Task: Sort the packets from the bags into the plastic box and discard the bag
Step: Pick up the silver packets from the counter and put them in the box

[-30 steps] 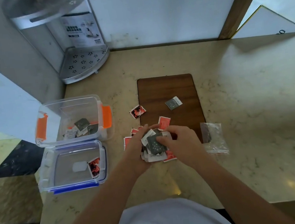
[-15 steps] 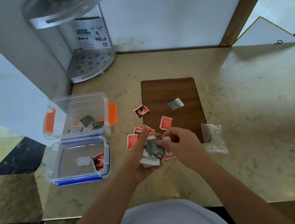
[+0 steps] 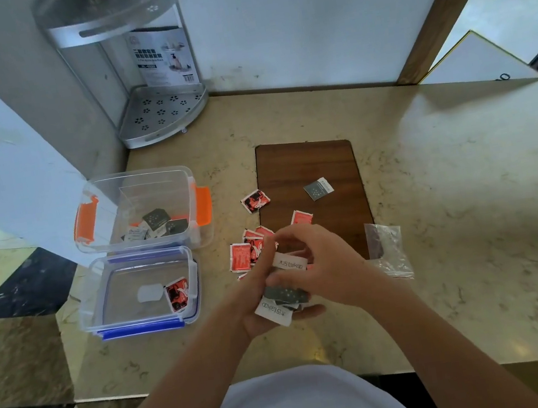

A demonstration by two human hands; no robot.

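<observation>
The counter (image 3: 469,210) is tan with light swirly marks. The board (image 3: 308,170) in the middle is dark brown wood. At the left, one clear box (image 3: 141,187) has orange clips and the clear box (image 3: 101,296) below it has blue edges. The loose packets (image 3: 242,257) are red and white. One packet (image 3: 318,189) on the board is grey with tiny white dots.

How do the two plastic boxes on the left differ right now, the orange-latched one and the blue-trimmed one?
The orange-latched box sits farther from the person; the blue-trimmed box sits nearer, right in front of it. The orange-latched box looks taller and holds several grey and white packets; the blue-trimmed box looks shallower and holds one red packet. Both are clear plastic, open-topped, on the marble counter.
</observation>
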